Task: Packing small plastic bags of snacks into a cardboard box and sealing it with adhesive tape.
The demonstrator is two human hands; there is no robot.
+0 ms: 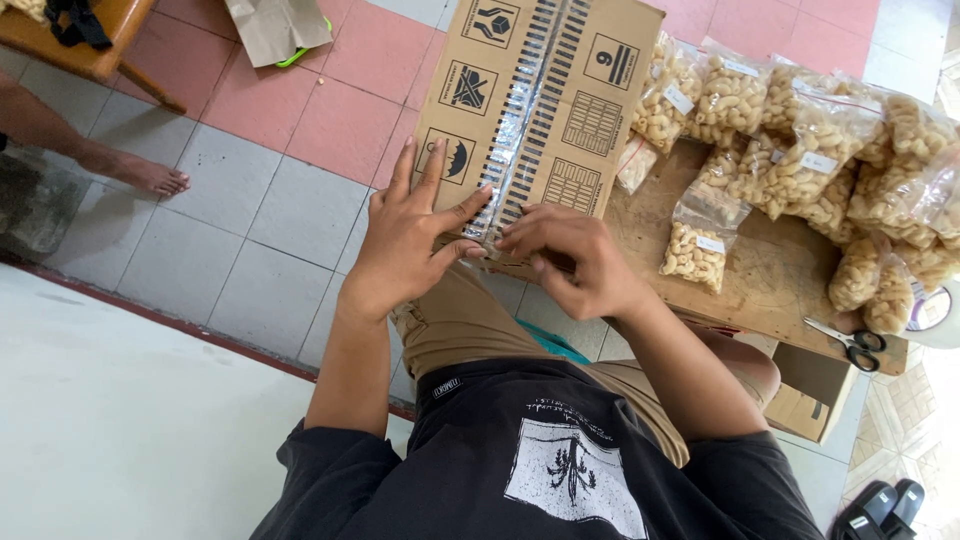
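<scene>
A closed brown cardboard box [590, 100] lies in front of me, its centre seam covered by a strip of clear tape [530, 100]. My left hand [410, 235] rests flat on the box's near left flap, fingers spread. My right hand [575, 260] presses its fingertips on the near end of the tape at the box's edge. Neither hand holds anything loose.
Several clear bags of pale crackers [800, 150] lie on a low wooden board [770, 280] to the right. Scissors [850, 342] rest at its near edge. Another person's bare foot [150, 178] stands on the tiled floor at left. A wooden bench [90, 50] is at top left.
</scene>
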